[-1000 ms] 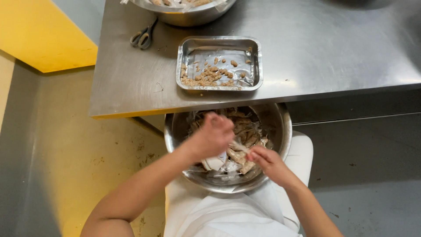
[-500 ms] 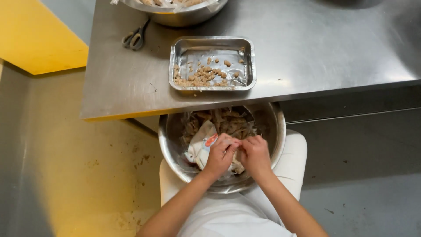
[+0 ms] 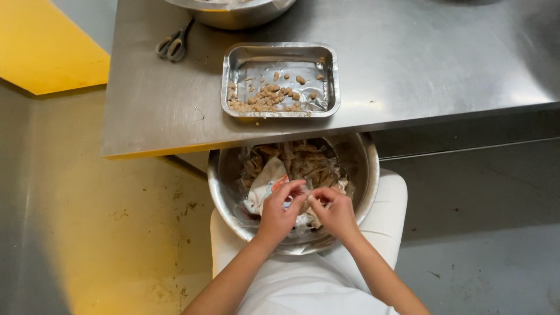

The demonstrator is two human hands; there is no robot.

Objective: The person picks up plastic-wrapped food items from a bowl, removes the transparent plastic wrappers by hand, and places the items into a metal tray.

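A large steel bowl rests on my lap, partly under the table edge. It holds several brown shrimp-like pieces and a crumpled white wrapper. My left hand and my right hand meet over the bowl's near half. The fingertips of both pinch one small pale piece between them. What lies under my hands is hidden.
A rectangular steel tray with several small tan pieces stands on the steel table near its front edge. Scissors lie at the back left. Another steel bowl sits at the far edge. Stained yellow floor lies to the left.
My left hand has drawn back from the middle of the bowl toward me. Both hands have come together on a small piece. The view shifted slightly.
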